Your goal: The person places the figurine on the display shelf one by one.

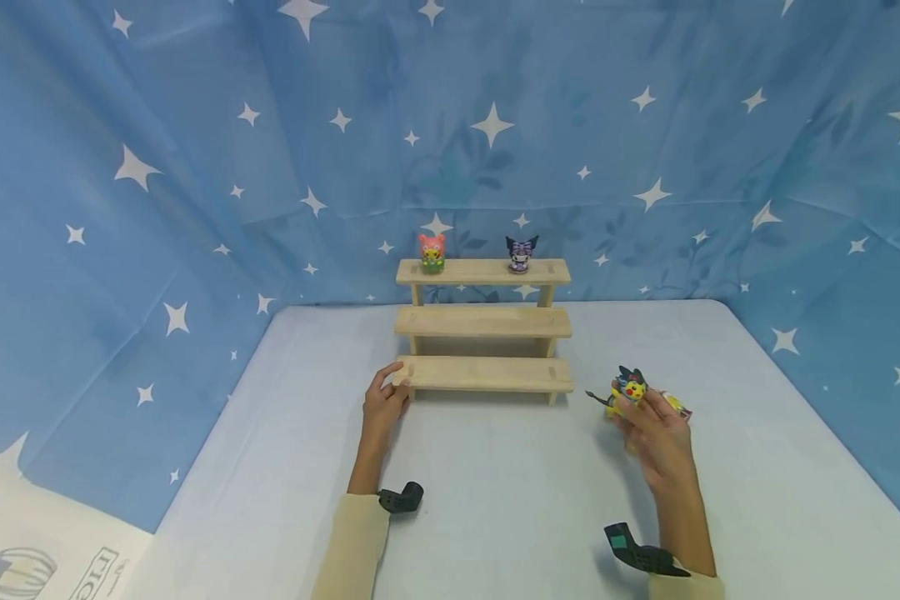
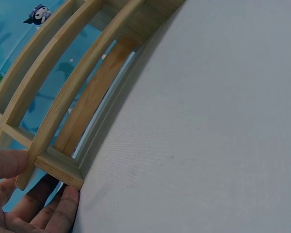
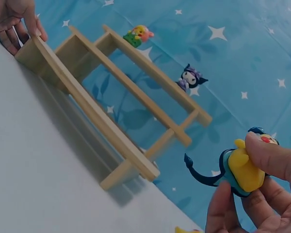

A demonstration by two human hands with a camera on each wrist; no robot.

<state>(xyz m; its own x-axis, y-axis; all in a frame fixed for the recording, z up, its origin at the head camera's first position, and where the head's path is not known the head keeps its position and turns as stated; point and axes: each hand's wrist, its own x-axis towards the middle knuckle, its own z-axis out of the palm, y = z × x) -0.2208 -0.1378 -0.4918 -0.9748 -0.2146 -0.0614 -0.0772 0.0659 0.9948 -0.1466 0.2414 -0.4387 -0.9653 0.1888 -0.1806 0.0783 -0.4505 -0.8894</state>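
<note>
A three-tier wooden display stand (image 1: 483, 322) is on the white table. My left hand (image 1: 384, 407) grips the left end of its lowest step, thumb on the board and fingers by the leg, as the left wrist view shows. Over to the right, my right hand (image 1: 658, 446) pinches a yellow figurine (image 3: 246, 172) with a dark blue cape-like back and a long pointed tail, held above the tabletop. Another small figurine (image 1: 677, 406), yellow, white and red, lies partly hidden behind that hand.
On the top step stand a pink-hooded yellow figurine (image 1: 432, 257) at left and a black-and-purple eared figurine (image 1: 521, 257) at right. Behind the white table (image 1: 495, 500) hangs a blue curtain (image 1: 450, 150) with white stars, which also runs along both sides.
</note>
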